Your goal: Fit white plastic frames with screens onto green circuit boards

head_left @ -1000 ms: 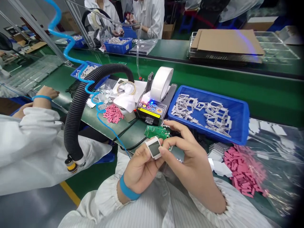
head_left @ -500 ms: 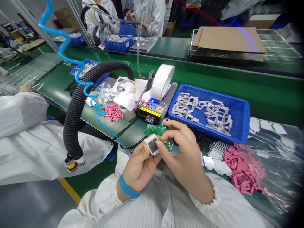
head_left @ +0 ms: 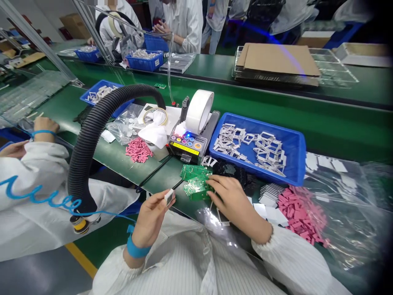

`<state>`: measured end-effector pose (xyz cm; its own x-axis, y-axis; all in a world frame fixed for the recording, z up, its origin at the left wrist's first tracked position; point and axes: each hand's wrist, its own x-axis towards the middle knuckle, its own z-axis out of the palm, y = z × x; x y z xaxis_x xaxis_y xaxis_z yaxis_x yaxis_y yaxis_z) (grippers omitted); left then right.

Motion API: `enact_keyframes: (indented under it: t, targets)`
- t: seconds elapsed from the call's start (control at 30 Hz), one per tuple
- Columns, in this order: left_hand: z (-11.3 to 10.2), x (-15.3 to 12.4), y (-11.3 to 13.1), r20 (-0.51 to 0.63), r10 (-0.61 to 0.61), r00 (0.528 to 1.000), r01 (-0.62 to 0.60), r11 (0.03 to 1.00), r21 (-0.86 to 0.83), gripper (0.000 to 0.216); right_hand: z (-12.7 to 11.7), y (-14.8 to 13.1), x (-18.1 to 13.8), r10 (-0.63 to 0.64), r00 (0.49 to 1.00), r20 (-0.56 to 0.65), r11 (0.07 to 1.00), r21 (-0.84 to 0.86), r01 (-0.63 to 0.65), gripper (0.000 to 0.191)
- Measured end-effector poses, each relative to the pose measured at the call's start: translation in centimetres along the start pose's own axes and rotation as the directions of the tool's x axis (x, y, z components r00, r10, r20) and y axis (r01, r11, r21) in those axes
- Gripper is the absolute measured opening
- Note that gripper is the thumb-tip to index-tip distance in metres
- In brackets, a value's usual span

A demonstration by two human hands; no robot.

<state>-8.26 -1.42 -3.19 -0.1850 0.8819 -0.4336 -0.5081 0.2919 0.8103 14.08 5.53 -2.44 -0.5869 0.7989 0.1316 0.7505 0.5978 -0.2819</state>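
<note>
My left hand (head_left: 150,217) pinches a small white-framed display piece (head_left: 168,197) with a dark face, held just past the bench's front edge. My right hand (head_left: 231,200) is at the right edge of some green circuit boards (head_left: 196,187), thumb and fingers apart. Its fingertips touch or overlap the board; whether they grip it is unclear. The boards lie overlapped on the green bench. Under and beside my right wrist are a white frame (head_left: 223,219) and clear plastic film (head_left: 211,223).
A tape dispenser (head_left: 187,145) stands behind the boards, beside a blue bin (head_left: 301,157) of white frames. Pink pieces (head_left: 301,213) and white sheets (head_left: 270,213) lie at right, more pink pieces (head_left: 138,150) at left. A black hose (head_left: 84,151) arches left, near a co-worker's arm (head_left: 46,159).
My hands have parted. The left has carried the display piece left and down; the right has let go of it and come to the circuit boards. The blue coiled tube has swung down left.
</note>
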Motion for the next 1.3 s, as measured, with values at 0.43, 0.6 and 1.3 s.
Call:
enact_keyframes:
  t: [0.43, 0.6, 1.3]
  targets:
    - [1.1, 0.2, -0.9, 0.397, 0.115, 0.911, -0.348, 0.731, 0.587, 0.022, 0.5, 0.9, 3.8, -0.006, 1.000, 0.006, 0.999, 0.050, 0.005, 0.006]
    - [2.2, 0.0, 0.1, 0.445, 0.109, 0.889, -0.328, 0.830, 0.452, 0.017, -2.2, -0.4, 1.7, -0.040, 0.999, -0.015, 0.920, 0.389, 0.042, 0.022]
    - [8.5, -2.4, 1.3, 0.459, -0.350, 0.817, 0.382, 0.924, 0.025, 0.022, -7.7, -1.7, -0.1, -0.014, 0.991, -0.134, 0.592, 0.798, 0.116, 0.014]
